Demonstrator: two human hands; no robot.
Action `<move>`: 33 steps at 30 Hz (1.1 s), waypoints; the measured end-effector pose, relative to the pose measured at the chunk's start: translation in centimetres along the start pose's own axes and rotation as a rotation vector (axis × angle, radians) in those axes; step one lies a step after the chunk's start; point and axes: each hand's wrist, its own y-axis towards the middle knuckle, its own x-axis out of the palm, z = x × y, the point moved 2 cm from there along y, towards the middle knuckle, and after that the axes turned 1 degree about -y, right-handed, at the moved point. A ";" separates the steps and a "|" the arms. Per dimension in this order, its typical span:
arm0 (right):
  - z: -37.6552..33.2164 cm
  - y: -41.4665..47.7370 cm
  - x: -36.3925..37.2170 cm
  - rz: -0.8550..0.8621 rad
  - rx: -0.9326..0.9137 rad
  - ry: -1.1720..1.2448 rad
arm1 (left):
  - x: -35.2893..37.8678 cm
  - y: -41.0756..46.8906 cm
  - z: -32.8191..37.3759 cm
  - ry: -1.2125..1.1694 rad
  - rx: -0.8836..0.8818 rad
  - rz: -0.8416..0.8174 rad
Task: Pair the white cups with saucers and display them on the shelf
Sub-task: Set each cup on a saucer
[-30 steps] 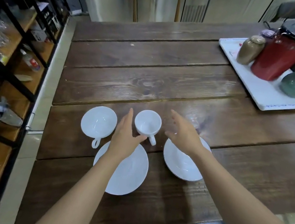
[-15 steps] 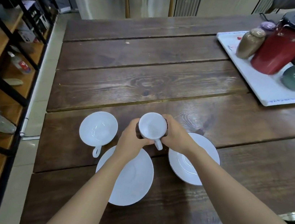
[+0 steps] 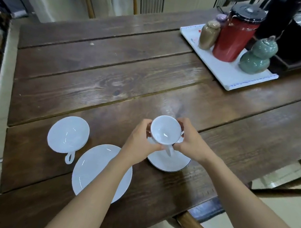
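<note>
Both hands, left hand (image 3: 141, 139) and right hand (image 3: 190, 139), clasp an empty, glossy white cup (image 3: 165, 130) over the blue-rimmed saucer (image 3: 169, 163) on the planked wooden table (image 3: 102, 80). At eight o'clock from it sit a second empty cup (image 3: 67, 134) and a bare round saucer (image 3: 95, 170). At one o'clock, a white tray (image 3: 226, 74) carries a red canister (image 3: 234, 36), a tan jar (image 3: 209, 34) and a green gourd-shaped jar (image 3: 258, 55).

both forearms bare to the frame edge, hands ungloved.
</note>
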 end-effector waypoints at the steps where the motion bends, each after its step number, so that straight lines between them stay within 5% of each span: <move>1: 0.5 -0.4 -0.1 0.001 0.008 0.005 | 0.5 -0.1 0.0 0.010 0.001 -0.012; 13: 2.6 -1.7 0.6 0.012 0.051 0.018 | 3.0 -0.5 -1.3 0.104 -0.058 -0.060; 24: 1.2 0.6 -4.1 -0.106 0.151 -0.300 | -2.7 0.7 2.0 0.352 -0.050 -0.260; 33: -7.0 4.5 3.3 -0.196 -0.162 -0.353 | -13.0 -3.3 -0.5 0.396 -0.002 0.198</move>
